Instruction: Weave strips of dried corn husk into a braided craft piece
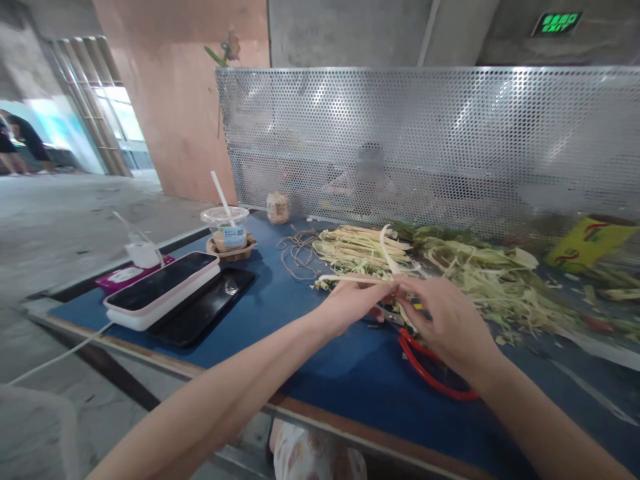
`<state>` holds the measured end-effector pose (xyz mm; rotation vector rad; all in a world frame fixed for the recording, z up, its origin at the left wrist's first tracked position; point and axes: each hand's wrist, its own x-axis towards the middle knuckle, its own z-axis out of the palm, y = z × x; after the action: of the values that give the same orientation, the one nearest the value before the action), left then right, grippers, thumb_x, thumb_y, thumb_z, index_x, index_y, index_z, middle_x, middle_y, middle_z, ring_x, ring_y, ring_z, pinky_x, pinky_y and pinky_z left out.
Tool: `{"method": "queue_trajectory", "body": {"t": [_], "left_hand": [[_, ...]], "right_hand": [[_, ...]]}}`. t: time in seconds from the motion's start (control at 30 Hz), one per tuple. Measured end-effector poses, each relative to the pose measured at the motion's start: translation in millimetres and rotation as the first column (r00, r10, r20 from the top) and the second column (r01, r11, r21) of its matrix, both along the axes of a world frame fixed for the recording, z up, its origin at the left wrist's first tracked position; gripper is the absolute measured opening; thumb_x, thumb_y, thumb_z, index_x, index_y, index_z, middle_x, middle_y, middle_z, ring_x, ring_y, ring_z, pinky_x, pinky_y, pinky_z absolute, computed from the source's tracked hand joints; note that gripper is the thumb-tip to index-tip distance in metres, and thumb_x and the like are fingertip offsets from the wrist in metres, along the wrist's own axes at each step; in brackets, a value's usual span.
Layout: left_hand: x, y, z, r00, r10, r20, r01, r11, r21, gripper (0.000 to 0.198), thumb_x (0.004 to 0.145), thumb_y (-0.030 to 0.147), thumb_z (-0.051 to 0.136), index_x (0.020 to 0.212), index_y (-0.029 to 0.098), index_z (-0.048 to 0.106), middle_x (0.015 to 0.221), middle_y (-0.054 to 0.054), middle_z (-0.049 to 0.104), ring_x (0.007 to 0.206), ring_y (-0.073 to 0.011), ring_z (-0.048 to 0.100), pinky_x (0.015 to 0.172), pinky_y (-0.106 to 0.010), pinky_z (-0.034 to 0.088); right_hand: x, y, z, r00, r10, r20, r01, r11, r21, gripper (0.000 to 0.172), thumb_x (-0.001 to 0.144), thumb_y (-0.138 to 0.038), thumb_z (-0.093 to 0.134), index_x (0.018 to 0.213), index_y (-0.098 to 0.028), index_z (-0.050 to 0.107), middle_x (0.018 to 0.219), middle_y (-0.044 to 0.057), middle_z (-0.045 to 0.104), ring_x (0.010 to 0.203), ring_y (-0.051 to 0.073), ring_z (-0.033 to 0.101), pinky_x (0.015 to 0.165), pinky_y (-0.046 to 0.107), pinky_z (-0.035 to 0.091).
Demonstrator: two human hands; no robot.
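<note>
My left hand (353,301) and my right hand (440,313) meet over the table with their fingertips pinched together on a pale plant strip (387,250). One end of the strip curls upward from the fingers. A pale stem (345,278) runs left along the top of my left hand; whether it belongs to the same strip I cannot tell. Scissors with red handles (425,380) lie on the table under my right hand, their blades partly hidden. Just beyond my hands is a pile of cut pale stalks (363,243), and shredded green-white leaves (480,267) are heaped to the right.
On the blue table (330,380), a phone (163,283), a black tray (205,307), a purple pack (120,277) and a lidded drink cup (227,227) stand at left. Twine (300,253) lies near a small jar (278,208). A perforated metal screen (425,133) closes the back. A yellow packet (590,243) sits right.
</note>
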<state>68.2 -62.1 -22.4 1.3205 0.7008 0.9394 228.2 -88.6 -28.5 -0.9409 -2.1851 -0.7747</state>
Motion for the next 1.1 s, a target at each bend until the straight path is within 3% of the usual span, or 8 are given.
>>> {"method": "queue_trajectory", "body": {"t": [0.1,0.17,0.3,0.4,0.53,0.73,0.87,1.1], "left_hand": [[-0.1,0.4,-0.5,0.999,-0.035,0.014,0.034,0.999,0.035,0.019,0.064,0.016,0.058,0.08,0.01,0.068,0.074,-0.006,0.063,0.062,-0.0097,0.052,0.05,-0.02,0.043],[0.5,1.3,-2.2,1.0,0.009,0.004,-0.009,0.997,0.079,0.024,0.061,0.012,0.061,0.083,0.009,0.067,0.069,-0.004,0.063,0.059,-0.0088,0.053,0.052,-0.02,0.044],[1.7,2.6,-6.8,0.99,0.14,0.024,-0.142,0.977,0.162,0.042,0.058,0.011,0.066,0.099,0.01,0.062,0.067,-0.003,0.064,0.067,-0.0127,0.06,0.061,-0.023,0.047],[1.0,1.9,-7.9,0.984,0.175,0.003,-0.171,0.953,0.25,0.044,0.06,0.016,0.067,0.104,0.01,0.061,0.073,-0.006,0.066,0.072,-0.0149,0.061,0.066,-0.026,0.049],[0.5,-1.3,-3.2,0.974,0.229,-0.002,-0.216,0.922,0.323,0.045,0.061,0.015,0.067,0.105,0.008,0.06,0.077,-0.007,0.067,0.071,-0.0146,0.061,0.063,-0.025,0.05],[1.9,-5.7,3.8,0.968,0.252,0.018,-0.245,0.92,0.307,0.046,0.061,0.012,0.067,0.105,0.007,0.059,0.075,-0.005,0.067,0.068,-0.0118,0.06,0.063,-0.022,0.049],[2.0,-2.9,-1.6,0.963,0.27,0.016,-0.257,0.896,0.362,0.044,0.06,0.014,0.068,0.103,0.009,0.062,0.068,-0.002,0.064,0.064,-0.0108,0.058,0.064,-0.023,0.049],[1.1,4.4,-13.3,0.978,0.186,0.098,-0.21,0.9,0.382,0.046,0.062,0.024,0.068,0.105,0.011,0.061,0.073,-0.005,0.063,0.068,-0.0141,0.059,0.061,-0.024,0.048]], "right_hand": [[0.5,1.9,0.4,0.982,-0.051,-0.181,0.027,0.991,-0.133,0.013,0.083,-0.022,0.046,0.093,-0.021,0.054,0.094,0.008,0.064,0.09,0.023,0.059,0.072,0.035,0.046],[0.4,2.2,1.9,0.969,-0.056,-0.241,0.016,0.986,-0.163,0.008,0.082,-0.023,0.047,0.085,-0.022,0.055,0.097,0.009,0.062,0.097,0.025,0.057,0.073,0.037,0.047],[-0.4,2.0,4.1,0.949,-0.037,-0.312,-0.023,0.982,-0.188,0.006,0.081,-0.021,0.049,0.081,-0.022,0.055,0.08,0.007,0.061,0.104,0.027,0.053,0.077,0.04,0.045],[-0.9,1.0,4.4,0.939,-0.01,-0.344,-0.064,0.977,-0.203,0.006,0.08,-0.018,0.049,0.08,-0.022,0.054,0.075,0.006,0.061,0.103,0.027,0.053,0.079,0.041,0.044],[-1.0,-1.2,4.0,0.935,-0.012,-0.355,-0.083,0.964,-0.252,0.009,0.081,-0.018,0.049,0.087,-0.022,0.054,0.086,0.007,0.063,0.099,0.025,0.055,0.079,0.039,0.045],[-0.8,-2.8,4.5,0.93,-0.013,-0.368,-0.099,0.953,-0.285,0.03,0.083,-0.02,0.046,0.113,-0.022,0.045,0.099,0.008,0.062,0.092,0.021,0.059,0.077,0.034,0.047],[-1.6,-3.5,4.2,0.925,-0.004,-0.38,-0.113,0.952,-0.285,0.032,0.083,-0.02,0.046,0.115,-0.022,0.043,0.099,0.007,0.062,0.093,0.02,0.059,0.078,0.033,0.047],[-1.8,-3.3,1.4,0.917,-0.058,-0.394,-0.075,0.946,-0.314,0.032,0.082,-0.023,0.048,0.113,-0.023,0.045,0.098,0.006,0.063,0.091,0.019,0.06,0.073,0.029,0.049]]}}
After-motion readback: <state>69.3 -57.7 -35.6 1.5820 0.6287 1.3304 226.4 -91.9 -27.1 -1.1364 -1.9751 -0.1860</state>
